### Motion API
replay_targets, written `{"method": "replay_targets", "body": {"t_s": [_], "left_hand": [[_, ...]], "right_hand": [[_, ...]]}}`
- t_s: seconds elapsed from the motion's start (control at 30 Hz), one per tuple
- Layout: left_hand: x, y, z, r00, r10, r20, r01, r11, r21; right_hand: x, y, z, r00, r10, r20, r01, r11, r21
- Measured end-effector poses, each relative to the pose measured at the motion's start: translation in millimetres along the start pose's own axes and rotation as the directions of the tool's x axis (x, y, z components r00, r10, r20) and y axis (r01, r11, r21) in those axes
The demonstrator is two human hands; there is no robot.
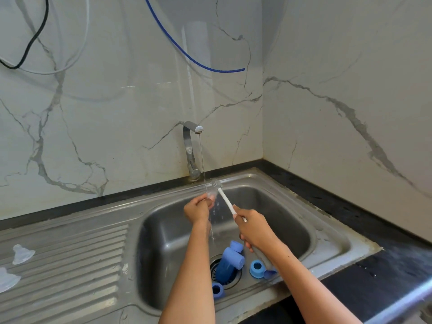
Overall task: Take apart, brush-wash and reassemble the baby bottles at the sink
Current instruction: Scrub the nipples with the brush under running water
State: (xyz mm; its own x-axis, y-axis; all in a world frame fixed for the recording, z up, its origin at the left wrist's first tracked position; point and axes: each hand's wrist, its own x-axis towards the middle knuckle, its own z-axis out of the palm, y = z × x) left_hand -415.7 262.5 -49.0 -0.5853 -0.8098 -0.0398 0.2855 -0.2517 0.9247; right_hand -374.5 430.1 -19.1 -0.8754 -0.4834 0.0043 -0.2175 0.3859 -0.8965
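Head view. The person stands at a steel sink (pixel 327 232) set in a dark counter (pixel 350 284), with marble-patterned walls behind. A thin stream of water (pixel 201 157) runs from the tap (pixel 191 150).

The left hand (pixel 197 210) is raised over the basin, fingers curled around a small clear part (pixel 211 195) held under the stream; the part is too transparent to identify with certainty. The right hand (pixel 253 229) grips the white handle of a brush (pixel 224 197), fingers closed around its lower end. The bristle head points up and to the left, just beside the clear part, near the stream.

On the basin floor lie blue bottle pieces: a bottle (pixel 228 263) lying across the drain (pixel 233 280), a cap (pixel 236 246) touching its upper end, a ring (pixel 256 268) to the right, and another ring (pixel 218 290) near the front wall.

On the ribbed drainboard (pixel 70 265) to the left rest two clear teats (pixel 22 253), apart from one another, the nearer one (pixel 7 279) cut by the frame edge.

A black cable (pixel 35 38) and a blue hose (pixel 187 52) hang against the wall.
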Motion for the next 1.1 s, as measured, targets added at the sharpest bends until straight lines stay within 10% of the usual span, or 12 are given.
{"method": "replay_targets", "body": {"t_s": [0.23,0.47,1.1], "left_hand": [[4,7,-5,0.958,-0.267,0.107,0.285,0.927,-0.244],[20,7,-7,0.958,-0.281,0.064,0.286,0.903,-0.32],[18,5,-4,0.993,-0.109,0.051,0.104,0.99,0.1]], "right_hand": [[-4,0,-3,0.995,0.011,0.1,-0.022,0.993,0.118],[-10,5,-5,0.985,0.014,0.172,-0.034,0.993,0.114],[-12,9,-7,0.992,-0.018,0.125,0.018,1.0,0.004]]}}
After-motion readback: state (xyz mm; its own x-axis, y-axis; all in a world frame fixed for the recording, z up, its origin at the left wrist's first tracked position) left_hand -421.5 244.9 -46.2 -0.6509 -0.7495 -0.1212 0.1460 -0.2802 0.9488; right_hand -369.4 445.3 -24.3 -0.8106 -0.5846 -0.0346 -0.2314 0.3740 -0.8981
